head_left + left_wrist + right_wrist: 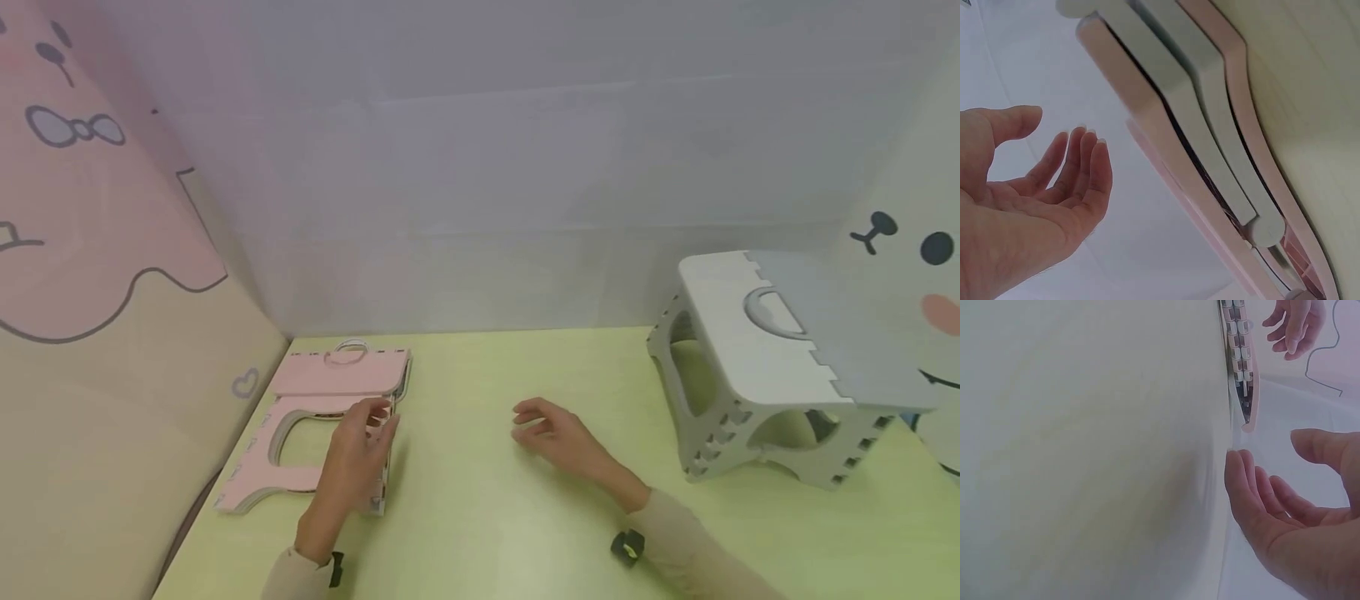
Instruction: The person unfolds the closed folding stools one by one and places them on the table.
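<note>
A pink folding step stool (pixel 341 375) lies folded flat at the table's left, its looped carry handle toward the back wall. Above its right side hovers my left hand (pixel 356 454), fingers loosely bent and holding nothing. In the left wrist view, a gap separates that hand (pixel 1041 194) from the stool's stacked pink and grey layers (pixel 1210 137). My right hand (pixel 558 437) hangs over the middle of the table, loosely curved with nothing in it. To its right stands a white and grey folding step stool (pixel 750 333), unfolded on its legs, with a handle slot in the top.
The table (pixel 465 517) has a pale yellow-green surface. A whitish wall covering (pixel 487 208) rises behind it. Printed panels with cartoon faces flank both sides, the left panel (pixel 97 233) close to the pink stool and the right panel (pixel 900 167) behind the white one.
</note>
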`<act>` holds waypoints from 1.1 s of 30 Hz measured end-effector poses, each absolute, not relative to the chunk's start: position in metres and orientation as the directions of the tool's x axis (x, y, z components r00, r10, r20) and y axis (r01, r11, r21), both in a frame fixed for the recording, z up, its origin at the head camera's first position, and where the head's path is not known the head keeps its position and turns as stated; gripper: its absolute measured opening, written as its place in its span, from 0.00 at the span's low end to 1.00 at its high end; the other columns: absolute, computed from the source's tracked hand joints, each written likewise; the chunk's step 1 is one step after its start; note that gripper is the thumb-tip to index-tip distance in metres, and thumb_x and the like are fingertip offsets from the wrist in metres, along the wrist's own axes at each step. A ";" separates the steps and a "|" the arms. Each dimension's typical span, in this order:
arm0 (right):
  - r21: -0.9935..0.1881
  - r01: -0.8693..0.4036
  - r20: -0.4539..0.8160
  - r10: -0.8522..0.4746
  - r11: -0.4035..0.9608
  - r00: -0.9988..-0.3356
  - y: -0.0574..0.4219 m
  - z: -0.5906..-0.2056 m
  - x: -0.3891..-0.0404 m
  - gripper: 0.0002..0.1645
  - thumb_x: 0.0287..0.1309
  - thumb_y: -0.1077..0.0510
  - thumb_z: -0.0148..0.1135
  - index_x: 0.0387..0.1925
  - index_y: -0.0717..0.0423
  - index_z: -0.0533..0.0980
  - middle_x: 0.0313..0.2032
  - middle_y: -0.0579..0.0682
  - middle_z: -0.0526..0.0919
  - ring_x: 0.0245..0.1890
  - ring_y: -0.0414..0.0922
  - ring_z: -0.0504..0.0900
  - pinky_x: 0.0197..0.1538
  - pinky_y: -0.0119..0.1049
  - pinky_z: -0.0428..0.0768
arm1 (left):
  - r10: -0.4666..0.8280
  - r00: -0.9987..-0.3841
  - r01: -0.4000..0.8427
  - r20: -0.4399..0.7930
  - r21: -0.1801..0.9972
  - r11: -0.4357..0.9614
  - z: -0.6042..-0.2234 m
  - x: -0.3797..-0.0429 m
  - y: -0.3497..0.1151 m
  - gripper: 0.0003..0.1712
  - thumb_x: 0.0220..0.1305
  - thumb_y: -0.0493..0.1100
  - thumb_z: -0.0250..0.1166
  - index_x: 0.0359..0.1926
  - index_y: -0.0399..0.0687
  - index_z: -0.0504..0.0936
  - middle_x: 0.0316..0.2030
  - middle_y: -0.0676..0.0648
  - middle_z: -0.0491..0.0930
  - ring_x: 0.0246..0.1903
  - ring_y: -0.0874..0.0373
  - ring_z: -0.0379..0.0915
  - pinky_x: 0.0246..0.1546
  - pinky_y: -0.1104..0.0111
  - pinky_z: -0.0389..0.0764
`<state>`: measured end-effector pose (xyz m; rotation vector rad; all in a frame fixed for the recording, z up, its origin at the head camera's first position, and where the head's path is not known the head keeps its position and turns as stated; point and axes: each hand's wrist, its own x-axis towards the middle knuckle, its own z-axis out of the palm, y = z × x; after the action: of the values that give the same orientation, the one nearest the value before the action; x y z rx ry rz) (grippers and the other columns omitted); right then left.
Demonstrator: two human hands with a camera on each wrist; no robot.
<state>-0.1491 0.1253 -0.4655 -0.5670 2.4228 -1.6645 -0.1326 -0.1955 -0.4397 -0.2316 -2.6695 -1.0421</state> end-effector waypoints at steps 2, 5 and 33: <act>-0.924 -0.219 0.083 -0.395 0.314 -0.915 0.122 -0.465 -0.149 0.21 0.70 0.58 0.64 0.58 0.68 0.74 0.51 0.63 0.83 0.49 0.58 0.85 0.49 0.45 0.85 | 0.036 -0.956 0.225 0.291 0.649 0.726 -0.439 -0.132 -0.199 0.17 0.73 0.38 0.64 0.57 0.33 0.78 0.44 0.41 0.81 0.44 0.48 0.78 0.43 0.55 0.81; -0.926 -0.207 0.068 -0.401 0.317 -0.914 0.117 -0.465 -0.149 0.21 0.70 0.58 0.63 0.58 0.68 0.74 0.51 0.63 0.83 0.50 0.59 0.85 0.49 0.48 0.85 | 0.025 -0.958 0.215 0.286 0.656 0.723 -0.438 -0.131 -0.203 0.17 0.74 0.38 0.63 0.57 0.33 0.78 0.44 0.40 0.81 0.45 0.47 0.77 0.43 0.54 0.81; -0.944 -0.177 0.034 -0.452 0.278 -0.891 0.072 -0.472 -0.155 0.23 0.71 0.59 0.62 0.59 0.70 0.73 0.52 0.63 0.83 0.50 0.57 0.85 0.52 0.47 0.84 | -0.122 -0.928 0.133 0.352 0.619 0.774 -0.439 -0.136 -0.237 0.14 0.70 0.36 0.66 0.51 0.30 0.80 0.40 0.35 0.82 0.42 0.39 0.79 0.42 0.51 0.78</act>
<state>-0.1546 0.0717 -0.4717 -0.5814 2.3077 -1.6550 -0.1358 -0.2370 -0.4392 -0.0080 -2.5930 -0.9449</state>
